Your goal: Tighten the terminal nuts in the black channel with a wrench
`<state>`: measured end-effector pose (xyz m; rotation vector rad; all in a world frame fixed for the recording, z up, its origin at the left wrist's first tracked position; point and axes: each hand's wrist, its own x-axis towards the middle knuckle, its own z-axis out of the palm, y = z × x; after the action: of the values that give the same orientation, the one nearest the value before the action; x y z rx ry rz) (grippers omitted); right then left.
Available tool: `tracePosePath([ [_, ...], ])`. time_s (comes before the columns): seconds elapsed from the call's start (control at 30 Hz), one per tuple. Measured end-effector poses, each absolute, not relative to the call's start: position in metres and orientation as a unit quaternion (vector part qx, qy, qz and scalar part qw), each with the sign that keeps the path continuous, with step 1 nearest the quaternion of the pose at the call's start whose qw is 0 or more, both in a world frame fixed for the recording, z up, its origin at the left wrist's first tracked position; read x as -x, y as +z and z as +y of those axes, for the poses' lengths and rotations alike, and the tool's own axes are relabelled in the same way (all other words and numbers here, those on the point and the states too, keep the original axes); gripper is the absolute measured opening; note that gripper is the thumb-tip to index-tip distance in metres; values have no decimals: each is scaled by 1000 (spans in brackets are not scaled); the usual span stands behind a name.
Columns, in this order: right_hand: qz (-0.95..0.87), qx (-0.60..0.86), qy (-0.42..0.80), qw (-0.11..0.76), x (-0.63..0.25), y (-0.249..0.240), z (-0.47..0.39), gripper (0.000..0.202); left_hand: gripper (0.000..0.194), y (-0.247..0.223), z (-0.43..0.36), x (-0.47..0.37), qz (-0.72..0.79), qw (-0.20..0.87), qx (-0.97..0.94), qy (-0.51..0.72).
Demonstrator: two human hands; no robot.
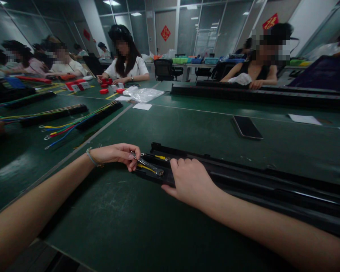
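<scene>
A long black plastic rail lies across the green table in front of me, running off to the right. My right hand presses down on its left end, fingers curled over the rail's edge. My left hand pinches a small metal wrench at the rail's open end. Yellow wires with metal terminals sit inside that end of the rail.
A black phone lies face down beyond the rail. Other black rails with coloured wires lie at the left. People sit across the table near red parts, a clear plastic bag and paper slips.
</scene>
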<state>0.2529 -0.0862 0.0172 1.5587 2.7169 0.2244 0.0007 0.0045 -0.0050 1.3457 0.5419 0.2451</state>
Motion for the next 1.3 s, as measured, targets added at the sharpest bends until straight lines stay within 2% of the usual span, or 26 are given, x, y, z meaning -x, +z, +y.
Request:
tracePosePath([
  [1.3, 868, -494, 50, 13, -253, 19, -86, 53, 10, -2, 3, -2, 275, 725, -623, 105],
])
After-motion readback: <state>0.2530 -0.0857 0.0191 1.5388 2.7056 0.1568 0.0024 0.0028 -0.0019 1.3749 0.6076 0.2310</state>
